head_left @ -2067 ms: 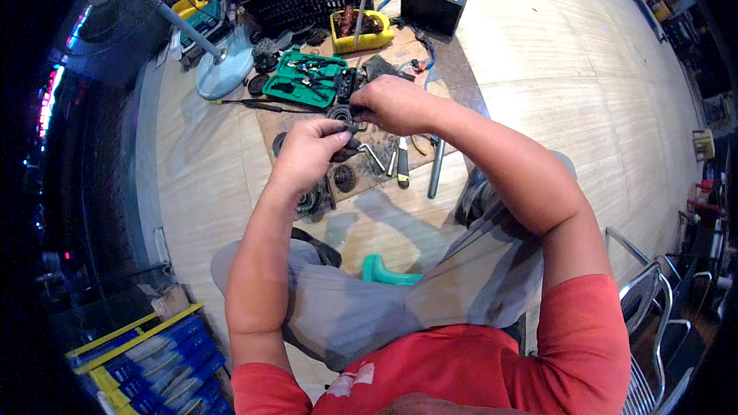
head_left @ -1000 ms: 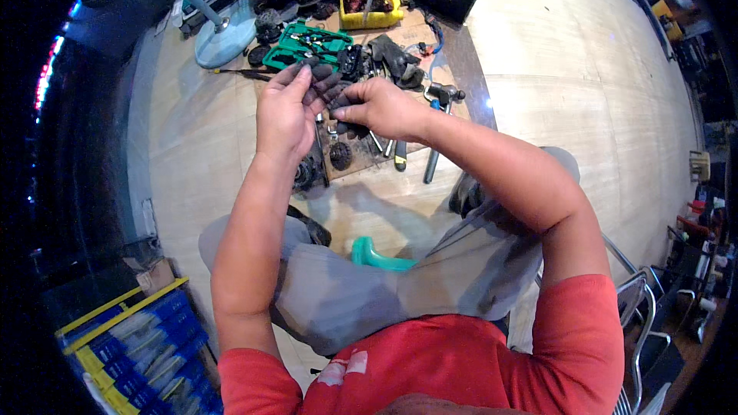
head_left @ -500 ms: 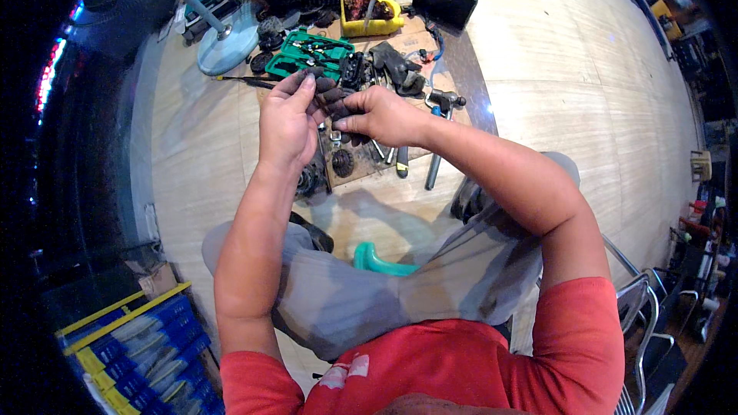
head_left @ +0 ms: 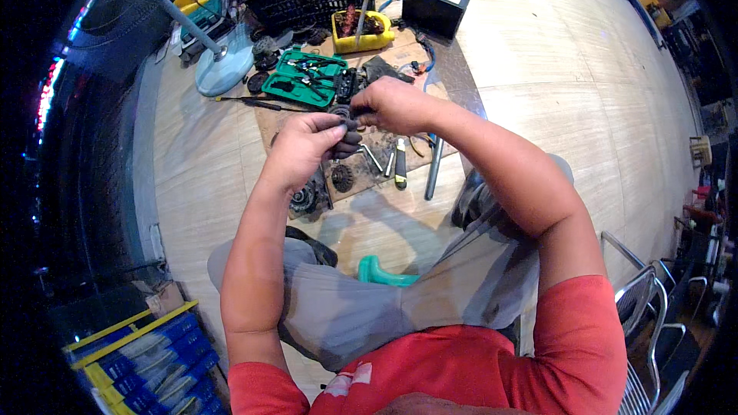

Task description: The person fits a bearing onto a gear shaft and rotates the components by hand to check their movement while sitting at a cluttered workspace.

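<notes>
My left hand (head_left: 319, 138), its fingertips blackened, is closed in a pinch beside a dark grey ring-shaped part (head_left: 340, 111). My right hand (head_left: 388, 107) meets it from the right, fingers curled at the same part; what exactly they hold is hidden. Just beyond are a green tool case (head_left: 300, 88) with pliers and a black part (head_left: 344, 88). Nearer lie a dark cog (head_left: 342, 177), a bent metal wrench (head_left: 371, 160), a utility knife (head_left: 400, 173) and a steel bar (head_left: 433, 177), on cardboard (head_left: 369, 192).
A pedestal fan (head_left: 223, 73) stands left; black crates (head_left: 300, 4), a yellow container (head_left: 369, 40) and a battery (head_left: 434, 8) are behind. A green stool (head_left: 384, 277) is between my legs; metal chairs (head_left: 646, 300) are right, blue-yellow racks (head_left: 146, 350) lower left.
My left hand has turned from upturned, loosely spread fingers to a pinch, slightly lower and rightward. My right hand's fingers are more curled. The surroundings have shifted down in view.
</notes>
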The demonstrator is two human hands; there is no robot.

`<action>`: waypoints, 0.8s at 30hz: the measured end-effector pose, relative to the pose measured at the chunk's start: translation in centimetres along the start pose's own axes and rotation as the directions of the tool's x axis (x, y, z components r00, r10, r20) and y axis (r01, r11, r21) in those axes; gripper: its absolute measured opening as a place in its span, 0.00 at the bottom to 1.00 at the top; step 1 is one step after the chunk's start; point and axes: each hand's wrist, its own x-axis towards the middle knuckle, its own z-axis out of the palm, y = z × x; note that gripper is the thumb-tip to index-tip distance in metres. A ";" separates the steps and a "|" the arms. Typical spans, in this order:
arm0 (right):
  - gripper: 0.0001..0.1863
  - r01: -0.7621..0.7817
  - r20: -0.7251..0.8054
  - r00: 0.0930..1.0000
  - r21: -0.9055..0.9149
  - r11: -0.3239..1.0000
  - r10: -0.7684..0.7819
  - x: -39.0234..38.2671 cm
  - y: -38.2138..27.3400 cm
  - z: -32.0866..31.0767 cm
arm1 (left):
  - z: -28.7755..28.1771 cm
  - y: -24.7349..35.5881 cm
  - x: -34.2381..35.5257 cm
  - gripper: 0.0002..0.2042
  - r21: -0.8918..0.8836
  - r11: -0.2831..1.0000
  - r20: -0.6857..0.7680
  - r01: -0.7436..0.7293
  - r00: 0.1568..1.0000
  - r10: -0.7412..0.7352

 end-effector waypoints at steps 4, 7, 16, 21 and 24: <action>0.10 -0.067 -0.068 0.996 -0.077 0.995 0.062 0.0 -0.9 -0.6 | 0.1 -1.7 0.8 0.11 0.428 0.903 -0.115 -0.034 0.989 0.092; 0.11 -0.122 -0.160 0.981 -0.081 0.989 0.108 0.0 -2.0 -0.3 | 0.3 -2.8 1.5 0.11 0.581 0.814 -0.222 -0.021 0.958 0.183; 0.11 -0.245 -0.130 0.889 0.673 0.698 0.438 0.1 -3.9 4.1 | 0.8 -2.2 2.2 0.14 -0.028 0.979 -0.410 -0.200 0.896 0.171; 0.12 -0.168 -0.163 0.919 0.661 0.731 0.359 0.3 -2.6 6.0 | 1.2 -1.4 1.8 0.13 -0.445 0.820 -0.341 -0.359 0.915 0.216; 0.12 -0.164 -0.120 0.933 0.699 0.696 0.340 0.6 -2.5 6.2 | 0.6 -1.6 1.8 0.12 -0.456 0.800 -0.361 -0.390 0.903 0.234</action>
